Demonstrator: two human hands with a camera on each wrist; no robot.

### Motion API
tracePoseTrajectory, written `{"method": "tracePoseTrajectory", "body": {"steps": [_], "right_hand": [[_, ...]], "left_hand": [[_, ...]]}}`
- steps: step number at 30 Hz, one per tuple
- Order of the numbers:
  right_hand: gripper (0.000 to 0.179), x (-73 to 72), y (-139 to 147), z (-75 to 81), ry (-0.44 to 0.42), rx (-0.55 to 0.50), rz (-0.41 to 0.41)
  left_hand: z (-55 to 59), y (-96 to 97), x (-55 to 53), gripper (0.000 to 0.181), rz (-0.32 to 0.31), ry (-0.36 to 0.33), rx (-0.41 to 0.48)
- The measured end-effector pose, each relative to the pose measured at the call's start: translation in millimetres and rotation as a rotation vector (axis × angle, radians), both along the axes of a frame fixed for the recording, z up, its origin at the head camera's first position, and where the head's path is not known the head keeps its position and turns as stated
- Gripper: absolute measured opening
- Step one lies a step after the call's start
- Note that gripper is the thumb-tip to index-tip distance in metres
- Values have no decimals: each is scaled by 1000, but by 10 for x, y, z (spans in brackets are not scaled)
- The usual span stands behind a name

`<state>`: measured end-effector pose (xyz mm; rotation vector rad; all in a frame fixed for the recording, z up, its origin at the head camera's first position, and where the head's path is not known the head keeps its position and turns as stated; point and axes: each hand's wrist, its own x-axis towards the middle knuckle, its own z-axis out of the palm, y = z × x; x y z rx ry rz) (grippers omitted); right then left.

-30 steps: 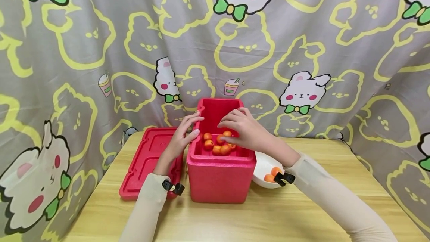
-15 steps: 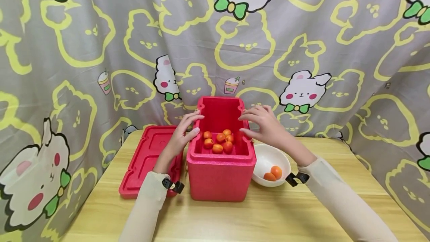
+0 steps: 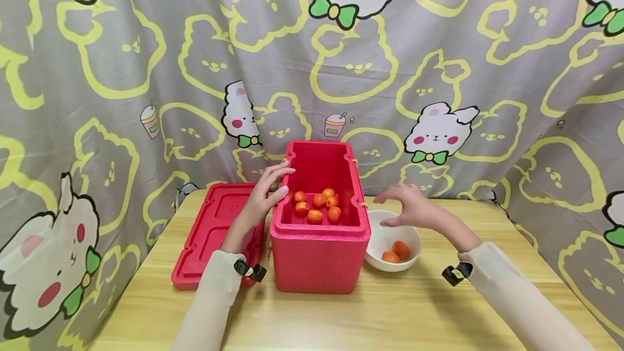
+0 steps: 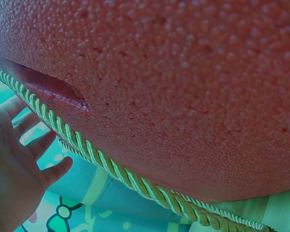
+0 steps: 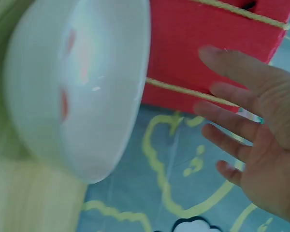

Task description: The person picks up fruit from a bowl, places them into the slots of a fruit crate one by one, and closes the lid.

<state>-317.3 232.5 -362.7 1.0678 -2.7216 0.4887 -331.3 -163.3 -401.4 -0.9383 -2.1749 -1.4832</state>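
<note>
A red foam box (image 3: 319, 264) stands uncovered, with several small orange-red fruits (image 3: 314, 216) on its floor. My left hand (image 3: 260, 196) rests on the box's left rim, fingers extended. The left wrist view shows the box's red side wall (image 4: 193, 96) close up, with a twisted yellow cord (image 4: 106, 162) along it. Over the back of a white bowl (image 3: 377, 238), right of the box, hovers my right hand (image 3: 411, 207), its fingers loosely bent and holding nothing. Two orange-red fruits (image 3: 401, 249) lie in the bowl.
The red lid (image 3: 195, 256) lies flat on the wooden table (image 3: 312, 324), left of the box. Behind the table hangs a grey curtain (image 3: 287, 69) with cartoon prints. Yellow cord (image 5: 183, 89) also runs along the box's right side.
My right hand has left the inside of the box and moved right, over the bowl. A fruit near the box's front right has shifted slightly. The left hand has stayed in place.
</note>
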Motion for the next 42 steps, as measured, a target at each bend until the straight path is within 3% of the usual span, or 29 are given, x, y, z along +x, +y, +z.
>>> {"method": "tracePoseTrajectory", "body": {"steps": [8, 13, 29, 36, 42], "right_hand": [[46, 39, 119, -273, -264, 119, 82], [47, 51, 157, -438, -364, 142, 80], [33, -50, 86, -740, -302, 93, 80], [29, -93, 35, -741, -324, -1, 54], [37, -121, 58, -620, -300, -95, 6]], "left_hand": [[-8, -16, -4, 49, 3, 5, 0], [1, -8, 4, 49, 2, 2, 1], [-2, 2, 9, 48, 8, 9, 5], [-6, 0, 8, 48, -3, 10, 12], [-14, 0, -3, 48, -5, 11, 7]]}}
